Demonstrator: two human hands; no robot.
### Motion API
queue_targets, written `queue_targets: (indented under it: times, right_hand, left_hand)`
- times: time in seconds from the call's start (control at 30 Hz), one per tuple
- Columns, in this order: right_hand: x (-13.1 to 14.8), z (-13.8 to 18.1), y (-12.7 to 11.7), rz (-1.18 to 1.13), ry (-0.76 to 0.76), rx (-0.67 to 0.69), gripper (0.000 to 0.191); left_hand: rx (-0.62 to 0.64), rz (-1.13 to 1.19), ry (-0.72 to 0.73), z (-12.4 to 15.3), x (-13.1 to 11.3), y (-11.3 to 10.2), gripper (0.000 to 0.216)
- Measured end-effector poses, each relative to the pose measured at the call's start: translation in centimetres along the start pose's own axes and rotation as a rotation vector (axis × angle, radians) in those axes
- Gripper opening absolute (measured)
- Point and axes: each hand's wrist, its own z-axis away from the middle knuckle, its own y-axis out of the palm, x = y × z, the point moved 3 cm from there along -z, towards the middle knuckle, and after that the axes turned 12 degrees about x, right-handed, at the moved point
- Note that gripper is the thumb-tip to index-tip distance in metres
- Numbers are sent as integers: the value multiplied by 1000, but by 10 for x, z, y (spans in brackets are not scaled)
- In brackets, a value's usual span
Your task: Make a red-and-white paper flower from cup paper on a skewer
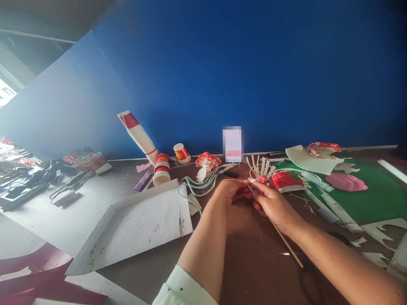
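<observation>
1. White paper strips (263, 166), head view: these fan upward just beyond my fingertips, rising from a small red-and-white base.
2. My left hand (233, 190): fingers curled, thumb and fingertips closed in a pinch at the upper end of a thin tan stick (288, 248); the exact contact is partly hidden.
3. My right hand (275, 205): fingers bent, thumb and forefinger closed on the same stick, next to the left fingertips. The shaft slants below my palm, its lower end pointing toward me above the dark tabletop (248, 258).
4. Red paper piece (288, 181): just right of the strips, near my right hand.
5. Left of the strips: a red-and-white paper flower (208, 164), with a pale cord (193, 191) looping nearby.
6. Farther left: a shallow white box (136, 224), a purple tube (142, 181) and a leaning stack of paper cups (140, 136); a single cup (182, 153) is near the stack.
7. Right: a green mat (378, 201), bearing a pink petal-shaped piece (346, 182).
</observation>
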Motion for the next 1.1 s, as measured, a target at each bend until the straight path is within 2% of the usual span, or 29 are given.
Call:
queue_targets:
  times: [0.1, 0.23, 0.5, 0.6, 0.67, 0.83, 0.97, 1.1]
  right_hand:
    - [3, 1, 2, -55, 17, 7, 61]
    - [3, 1, 3, -122, 34, 21, 48]
    - [-9, -4, 3, -461, 69, 56, 31]
    - [-10, -6, 3, -516, 65, 53, 29]
    - [-11, -7, 2, -535, 73, 29, 32]
    - [-13, -7, -2, -502, 62, -12, 57]
    - [-10, -10, -8, -420, 12, -42, 59]
    - [-1, -22, -16, -373, -75, -93, 65]
  left_hand:
    - [-34, -40, 9, -1, 1, 0, 9]
    - [-105, -118, 38, -4, 4, -1, 21]
    - [-207, -233, 42, -7, 7, -3, 21]
    - [-196, -209, 28, -8, 8, -1, 24]
    - [-212, -184, 53, -8, 7, 0, 24]
    - [-221, -155, 55, -17, 9, 2, 24]
    - [-161, -91, 101, -42, 11, 3, 26]
    - [-41, -37, 143, -70, 4, 8, 26]
